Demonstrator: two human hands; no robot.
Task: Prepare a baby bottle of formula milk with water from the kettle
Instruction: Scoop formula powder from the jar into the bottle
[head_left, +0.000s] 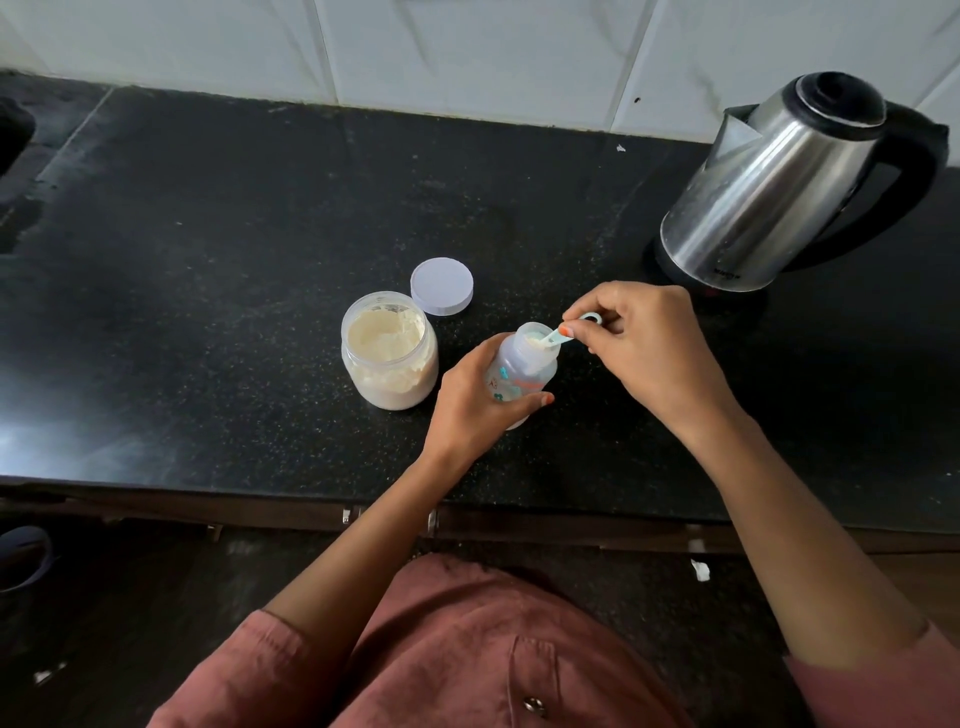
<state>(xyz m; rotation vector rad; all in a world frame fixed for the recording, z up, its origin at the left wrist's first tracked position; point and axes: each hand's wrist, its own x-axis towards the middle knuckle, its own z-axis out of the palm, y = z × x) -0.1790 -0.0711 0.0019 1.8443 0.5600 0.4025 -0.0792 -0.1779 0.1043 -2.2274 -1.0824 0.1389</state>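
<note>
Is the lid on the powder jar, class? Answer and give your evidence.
No: the white lid lies on the counter beside the open powder jar, whose powder shows.

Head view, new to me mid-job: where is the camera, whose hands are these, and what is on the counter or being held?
There is no machine here: a person works with two bare hands. The single picture comes from a camera worn on the person's head, looking forward and down. The left hand grips the baby bottle, which is open at the top. The right hand pinches a small blue scoop, its bowl at the bottle's mouth. On the black counter stand an open jar of pale powder, its white lid beside it, and a steel kettle at the far right.
</note>
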